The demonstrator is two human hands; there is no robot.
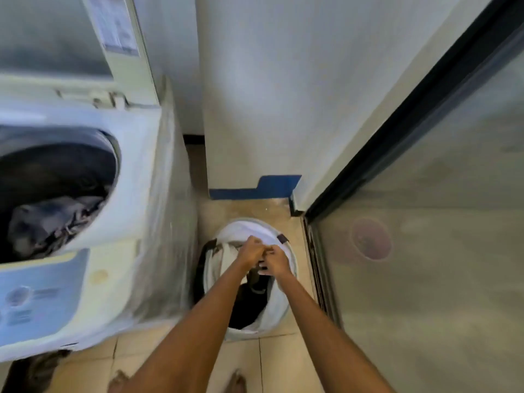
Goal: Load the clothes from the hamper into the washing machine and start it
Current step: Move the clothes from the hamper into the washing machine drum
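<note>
Forearms enter from the bottom edge and converge over the hamper (283, 307), a white pop-up tub standing on the tiled floor (278, 361) just right of the washing machine (136, 211). Left hand (251, 251) and right hand (276, 262) sit side by side, almost touching, at the hamper's far rim. Fingers of both look curled around something dark and small between them, probably a garment (262, 265); motion blur prevents a firm reading of the grip.

Key relation: remaining clothes lie directly below and slightly nearer than the hands, inside the tub. Drum opening (56, 180) lies up and to the left, so the left hand is nearer the machine. Lift must clear the hamper rim, then swing left.

Drum already holds dark laundry (54, 219); lid (56, 38) stands raised behind it. Control panel (34, 302) sits on the near edge, markings unreadable.

Hidden: hamper depth is dark, contents uncountable. Garment's long axis cannot be determined. Glass door (425, 251) bounds the right side.
</note>
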